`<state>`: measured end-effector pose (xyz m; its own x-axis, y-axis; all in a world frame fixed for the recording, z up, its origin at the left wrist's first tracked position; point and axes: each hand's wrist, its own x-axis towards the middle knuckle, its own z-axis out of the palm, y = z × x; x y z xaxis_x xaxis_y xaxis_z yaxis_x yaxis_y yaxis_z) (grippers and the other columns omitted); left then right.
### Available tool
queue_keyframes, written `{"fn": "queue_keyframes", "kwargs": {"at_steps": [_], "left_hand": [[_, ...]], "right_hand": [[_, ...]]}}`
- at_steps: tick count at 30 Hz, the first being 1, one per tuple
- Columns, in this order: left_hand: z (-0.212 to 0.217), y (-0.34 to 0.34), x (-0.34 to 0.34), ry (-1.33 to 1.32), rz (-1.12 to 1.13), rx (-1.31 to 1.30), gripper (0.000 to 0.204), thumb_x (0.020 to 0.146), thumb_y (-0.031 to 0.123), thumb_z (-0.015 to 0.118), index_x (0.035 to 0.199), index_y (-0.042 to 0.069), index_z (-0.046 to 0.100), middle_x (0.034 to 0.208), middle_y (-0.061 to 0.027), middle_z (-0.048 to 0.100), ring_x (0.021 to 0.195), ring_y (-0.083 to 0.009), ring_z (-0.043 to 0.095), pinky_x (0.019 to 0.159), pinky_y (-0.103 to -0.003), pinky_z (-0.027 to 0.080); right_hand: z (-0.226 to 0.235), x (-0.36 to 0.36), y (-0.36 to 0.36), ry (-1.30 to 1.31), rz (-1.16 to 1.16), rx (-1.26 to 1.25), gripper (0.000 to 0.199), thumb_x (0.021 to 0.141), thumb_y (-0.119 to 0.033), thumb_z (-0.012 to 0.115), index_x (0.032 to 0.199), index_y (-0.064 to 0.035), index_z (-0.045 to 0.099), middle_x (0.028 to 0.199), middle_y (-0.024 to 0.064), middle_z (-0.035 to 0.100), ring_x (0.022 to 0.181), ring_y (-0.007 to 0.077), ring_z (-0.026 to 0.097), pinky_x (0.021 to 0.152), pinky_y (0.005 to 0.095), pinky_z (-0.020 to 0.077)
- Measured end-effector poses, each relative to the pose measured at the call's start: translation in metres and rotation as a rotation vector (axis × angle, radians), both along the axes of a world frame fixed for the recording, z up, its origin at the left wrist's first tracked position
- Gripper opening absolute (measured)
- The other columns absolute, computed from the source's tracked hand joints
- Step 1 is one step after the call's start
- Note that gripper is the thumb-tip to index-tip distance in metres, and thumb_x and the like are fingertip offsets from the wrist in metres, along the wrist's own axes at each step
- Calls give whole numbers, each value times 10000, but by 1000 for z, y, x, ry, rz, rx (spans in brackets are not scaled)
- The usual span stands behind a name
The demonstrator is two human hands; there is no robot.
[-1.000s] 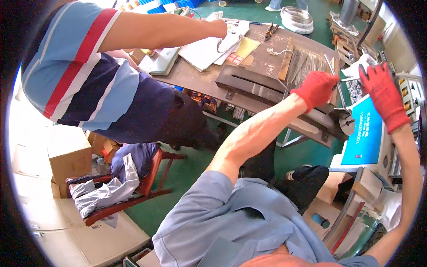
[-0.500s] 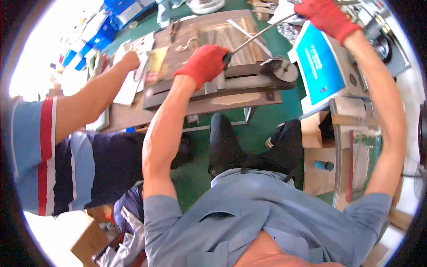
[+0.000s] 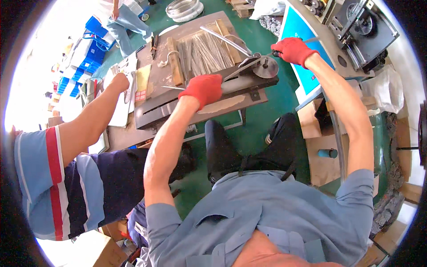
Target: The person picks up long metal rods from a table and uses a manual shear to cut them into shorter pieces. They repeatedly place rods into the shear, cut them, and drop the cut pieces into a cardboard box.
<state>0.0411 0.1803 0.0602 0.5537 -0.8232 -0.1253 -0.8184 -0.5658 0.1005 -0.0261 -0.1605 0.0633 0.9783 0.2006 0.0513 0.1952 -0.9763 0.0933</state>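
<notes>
My left hand (image 3: 202, 91), in a red glove, is closed over the slotted metal bar (image 3: 156, 108) at the bench's near edge. A thin metal rod (image 3: 171, 87) sticks out to its left, and a grey strip (image 3: 240, 71) runs from its right side toward a round metal disc (image 3: 267, 67). Farther right, beyond the disc, my red-gloved right hand (image 3: 294, 50) is closed round a dark-handled tool (image 3: 275, 53), whose kind I cannot make out. Behind my left hand lies a bundle of thin wires (image 3: 203, 53) between wooden strips (image 3: 175, 62).
At left a co-worker's bare hand (image 3: 119, 82) rests by papers (image 3: 122, 107). Pliers (image 3: 154, 46) and a bright metal bar (image 3: 224, 40) lie on the bench (image 3: 204, 20). A blue-fronted box (image 3: 307, 29) and a black machine (image 3: 362, 33) stand right; another person (image 3: 124, 29) stands at the back.
My right hand has come down and nearer, toward the disc. My left hand has dropped closer to the slotted bar. The long rod that spanned both hands no longer does.
</notes>
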Motion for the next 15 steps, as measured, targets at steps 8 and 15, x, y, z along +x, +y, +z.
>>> {"fn": "queue_keyframes", "kwargs": {"at_steps": [8,15], "left_hand": [[-56,-33,-11,-231,116,-324,142,867,193,546,921,77,608,868,-158,656,798,-360,677,660,-472,543],[-88,-40,6,-305,-30,-433,145,866,173,548,972,84,592,856,-129,621,758,-339,668,623,-443,552]], "right_hand": [[-32,-17,-12,103,-155,151,242,903,-315,492,1013,-145,625,942,187,667,886,408,632,742,540,481],[-32,-23,-19,83,-146,149,226,911,-296,498,984,-130,634,955,172,667,897,409,621,750,519,477]]}}
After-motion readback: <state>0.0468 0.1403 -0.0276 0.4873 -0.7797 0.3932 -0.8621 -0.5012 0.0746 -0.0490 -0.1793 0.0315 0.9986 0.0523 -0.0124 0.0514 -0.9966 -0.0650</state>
